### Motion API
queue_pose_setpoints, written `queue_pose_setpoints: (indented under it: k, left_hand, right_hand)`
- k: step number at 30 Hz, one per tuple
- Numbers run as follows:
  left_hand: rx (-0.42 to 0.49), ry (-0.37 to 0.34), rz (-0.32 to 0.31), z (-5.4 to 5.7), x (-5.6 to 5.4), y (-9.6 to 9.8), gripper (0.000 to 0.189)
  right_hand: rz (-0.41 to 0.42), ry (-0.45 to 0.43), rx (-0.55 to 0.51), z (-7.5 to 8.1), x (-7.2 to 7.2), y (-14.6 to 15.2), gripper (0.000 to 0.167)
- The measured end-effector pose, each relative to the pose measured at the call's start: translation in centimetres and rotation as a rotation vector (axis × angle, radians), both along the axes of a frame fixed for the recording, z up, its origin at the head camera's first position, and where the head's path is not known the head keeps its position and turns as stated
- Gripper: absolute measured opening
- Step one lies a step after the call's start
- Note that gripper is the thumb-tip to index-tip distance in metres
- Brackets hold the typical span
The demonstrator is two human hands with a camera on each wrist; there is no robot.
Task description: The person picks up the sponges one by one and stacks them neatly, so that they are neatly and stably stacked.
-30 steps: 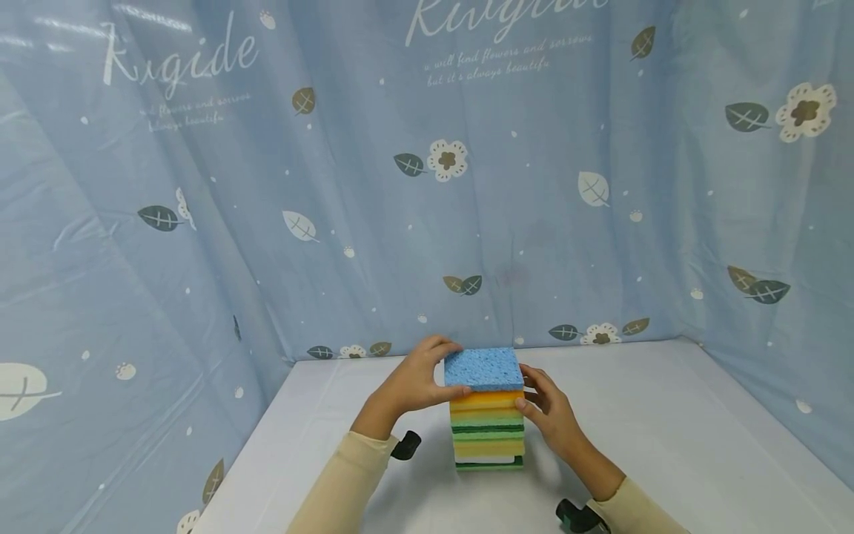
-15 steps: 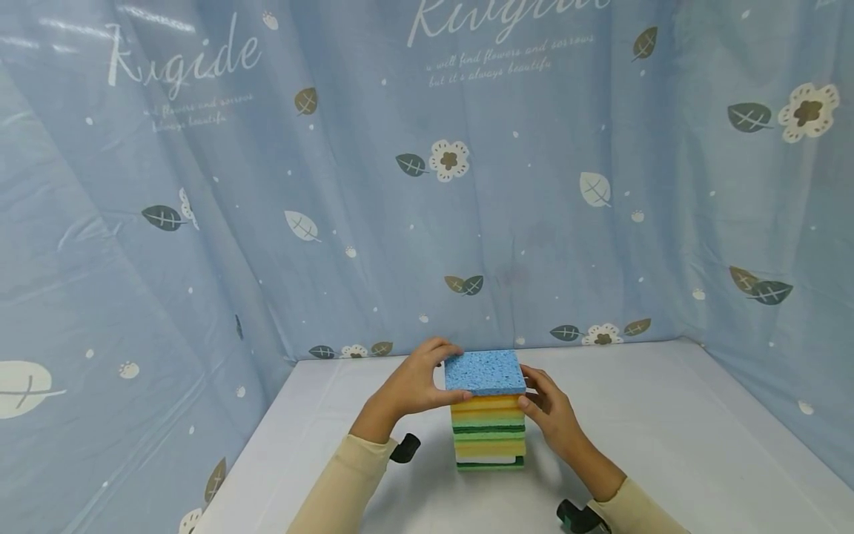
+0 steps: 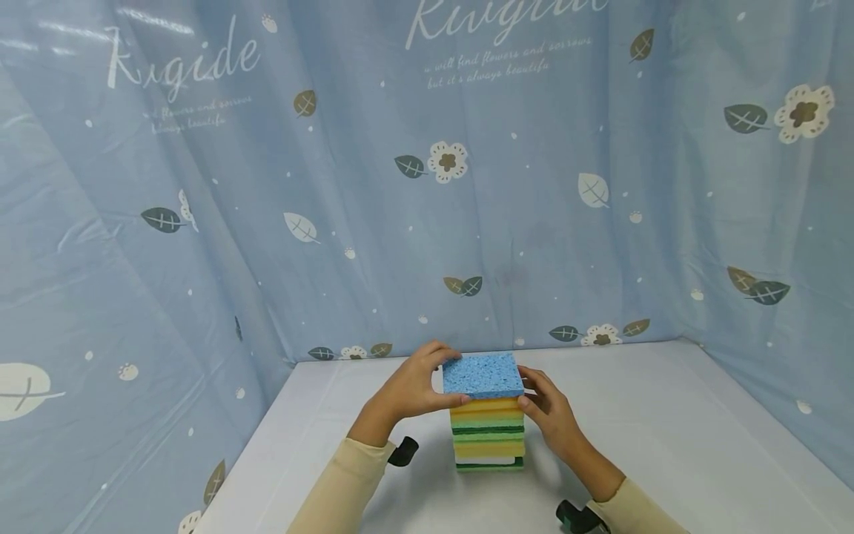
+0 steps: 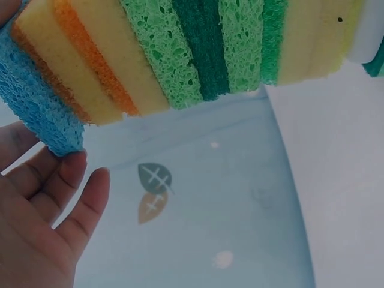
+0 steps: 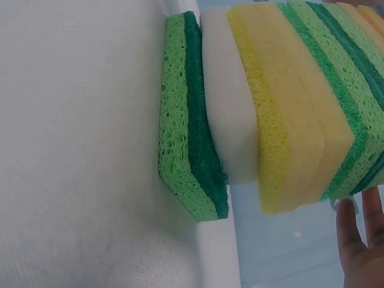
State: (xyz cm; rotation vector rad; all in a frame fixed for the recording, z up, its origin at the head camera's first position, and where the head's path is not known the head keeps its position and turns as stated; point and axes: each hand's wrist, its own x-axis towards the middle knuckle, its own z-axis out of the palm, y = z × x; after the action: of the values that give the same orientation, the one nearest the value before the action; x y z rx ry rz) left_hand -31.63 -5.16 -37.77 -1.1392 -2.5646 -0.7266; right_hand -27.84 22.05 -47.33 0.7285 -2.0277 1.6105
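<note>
Sponges stand piled in one tall stack point(image 3: 488, 429) in the head view. A blue sponge point(image 3: 483, 375) lies on top, its front edge a little past the layers below. My left hand point(image 3: 416, 382) pinches its left end, thumb at the front and fingers behind; the left wrist view shows fingertips point(image 4: 73, 165) on its edge. On the other side, my right hand point(image 3: 552, 414) rests against the upper stack with thumb at the front right corner and fingers loosely extended. Below lie yellow-orange sponges point(image 4: 96, 54), green ones point(image 4: 162, 54), yellow ones point(image 5: 294, 114), a white block point(image 5: 228, 96) and a green bottom sponge point(image 5: 177, 114).
The stack stands on a white-covered table point(image 3: 654, 430). Blue patterned curtains point(image 3: 373, 185) hang behind it and along both sides. A black wrist device point(image 3: 404, 451) sits by the left wrist, another black device point(image 3: 579, 515) by the right.
My left hand and the blue sponge have shifted slightly toward me over the stack. My right hand and the lower sponges have barely moved.
</note>
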Motion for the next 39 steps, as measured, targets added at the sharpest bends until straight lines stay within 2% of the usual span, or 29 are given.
queue_pose_setpoints:
  k: [8,15,17,19,23,28,33,39]
  left_hand:
    - [-0.007,-0.017,-0.008,-0.3,-0.1,-0.1,0.075]
    - [-0.021,-0.039,-0.006,-0.6,-0.2,0.0,0.078]
    - [-0.024,-0.044,-0.005,-0.6,-0.3,0.0,0.08]
    - [-0.024,-0.044,-0.003,-0.7,-0.3,0.0,0.081]
    - [-0.032,-0.029,0.003,-0.7,-0.3,0.0,0.082]
    - [-0.049,-0.014,0.004,-0.7,-0.1,-0.2,0.08]
    - [-0.052,-0.032,0.017,-0.9,0.0,-0.9,0.087]
    - [-0.077,-0.073,0.063,-1.5,0.5,-2.8,0.099]
  right_hand:
    - [-0.012,-0.029,0.015,0.3,0.2,-0.2,0.051]
    - [-0.023,-0.023,0.045,2.9,2.1,-0.8,0.048]
    - [-0.026,-0.025,0.05,3.1,2.2,-0.8,0.047]
    - [-0.03,-0.02,0.052,3.0,2.2,-0.8,0.047]
    - [-0.027,-0.024,0.036,1.6,1.1,-0.4,0.05]
    - [0.007,0.016,0.03,0.2,-0.1,0.1,0.054]
    - [0.055,0.063,0.012,0.2,-0.4,0.8,0.054]
    - [0.053,0.064,0.001,0.6,-0.2,1.7,0.057]
